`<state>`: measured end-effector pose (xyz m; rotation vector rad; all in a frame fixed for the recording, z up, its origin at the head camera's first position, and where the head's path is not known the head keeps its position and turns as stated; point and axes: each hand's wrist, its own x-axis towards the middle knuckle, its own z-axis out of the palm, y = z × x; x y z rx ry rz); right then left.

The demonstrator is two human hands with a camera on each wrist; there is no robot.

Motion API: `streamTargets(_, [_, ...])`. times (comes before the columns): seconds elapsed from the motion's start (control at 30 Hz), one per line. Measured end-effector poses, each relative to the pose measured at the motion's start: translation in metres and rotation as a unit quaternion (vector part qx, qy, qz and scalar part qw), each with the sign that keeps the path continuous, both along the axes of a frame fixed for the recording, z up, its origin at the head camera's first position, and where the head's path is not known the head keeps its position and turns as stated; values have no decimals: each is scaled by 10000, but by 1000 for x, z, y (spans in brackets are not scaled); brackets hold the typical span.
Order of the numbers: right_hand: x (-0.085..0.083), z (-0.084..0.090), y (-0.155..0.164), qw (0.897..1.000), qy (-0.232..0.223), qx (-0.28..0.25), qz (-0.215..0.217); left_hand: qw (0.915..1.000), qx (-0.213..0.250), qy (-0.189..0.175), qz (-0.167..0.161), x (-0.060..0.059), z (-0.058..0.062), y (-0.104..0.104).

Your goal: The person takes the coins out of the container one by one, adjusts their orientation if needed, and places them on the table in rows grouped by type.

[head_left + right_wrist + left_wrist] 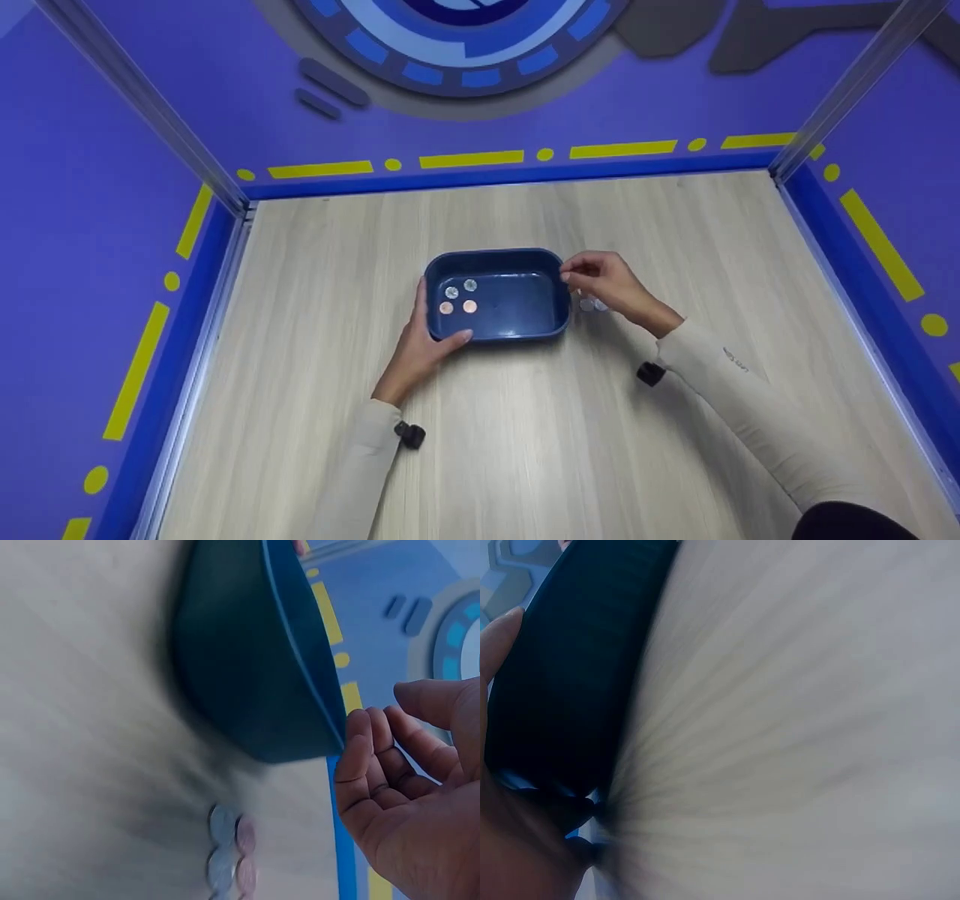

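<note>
Two bare hands work at a pale wood-grain desk (525,450) walled in by purple panels (90,187) with yellow dashes and dots. At the middle of the desk sits a dark blue rectangular tub (517,330), upright, its open side up. The left hand (420,345) grips the tub's left end: the thumb lies along the near wall and the fingers curl round the left rim, which the left wrist view confirms with skin pressed against the dark wall. The right hand (607,285) hovers at the tub's right rim, its fingers (360,765) loosely curled with the tips close together just beside the rim; in the right wrist view the palm looks bare, and whether the fingertips pinch anything I cannot tell. Four coins (459,297) lie flat on the tub's floor in its left half, two silvery ones farther back and two coppery ones nearer. A small cluster of loose coins (229,851) lies on the desk just right of the tub, under the right hand, silvery and coppery pieces touching one another.
</note>
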<state>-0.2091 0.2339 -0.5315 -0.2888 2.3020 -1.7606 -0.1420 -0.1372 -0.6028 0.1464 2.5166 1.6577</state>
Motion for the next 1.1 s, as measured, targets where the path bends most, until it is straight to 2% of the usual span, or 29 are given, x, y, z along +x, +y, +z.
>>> streamTargets(0.43, [-16, 9, -50, 9959, -197, 283, 834, 9999, 136, 10, 54, 0, 0, 0])
streamTargets(0.7, [-29, 8, -69, 9859, 0, 853, 1438, 9999, 151, -32, 56, 0, 1, 1])
streamTargets(0.87, [-38, 5, -77, 9731, 282, 1474, 1750, 10000, 26, -61, 21, 0, 0, 1])
streamTargets(1.1, [-51, 0, -93, 9383, 936, 2263, 2442, 9999, 48, -76, 53, 0, 1, 0])
